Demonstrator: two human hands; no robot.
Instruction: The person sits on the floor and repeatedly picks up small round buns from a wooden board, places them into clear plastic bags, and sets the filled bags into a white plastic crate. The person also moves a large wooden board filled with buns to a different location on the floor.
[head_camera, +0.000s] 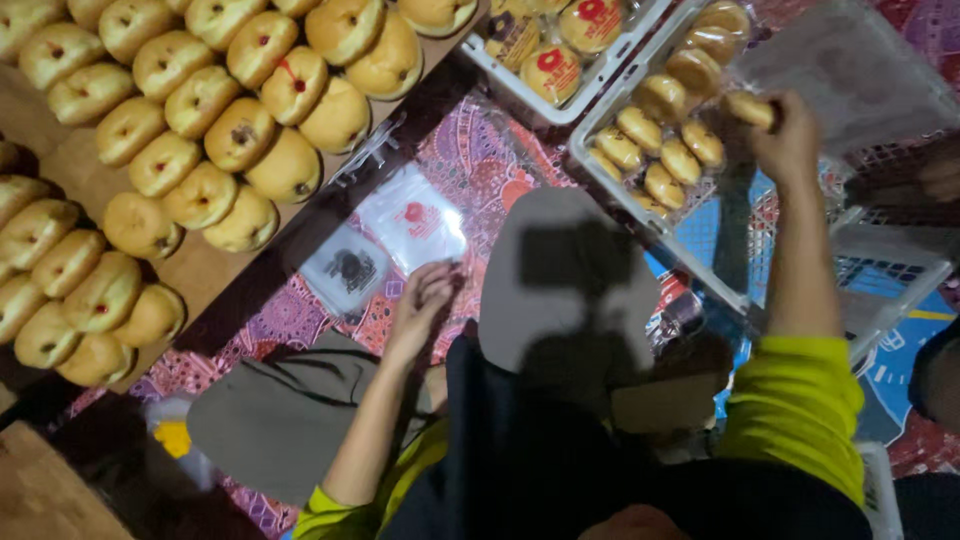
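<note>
My right hand (790, 140) reaches out to a white plastic crate (655, 225) and grips a bagged round bun (750, 108) at its edge. Inside the crate lie several more bagged buns (660, 150). My left hand (420, 300) rests low, fingers bent, touching the corner of a stack of clear plastic bags with a red mark (415, 220) on the patterned mat. Whether it pinches a bag I cannot tell. Both sleeves are yellow-green.
Wooden boards (200, 265) at the left carry rows of filled round buns (200, 100). A second white crate (560, 105) of packaged buns stands at the top. A grey cloth (270, 420) lies by my left arm. Another person's dark shape sits at the right edge.
</note>
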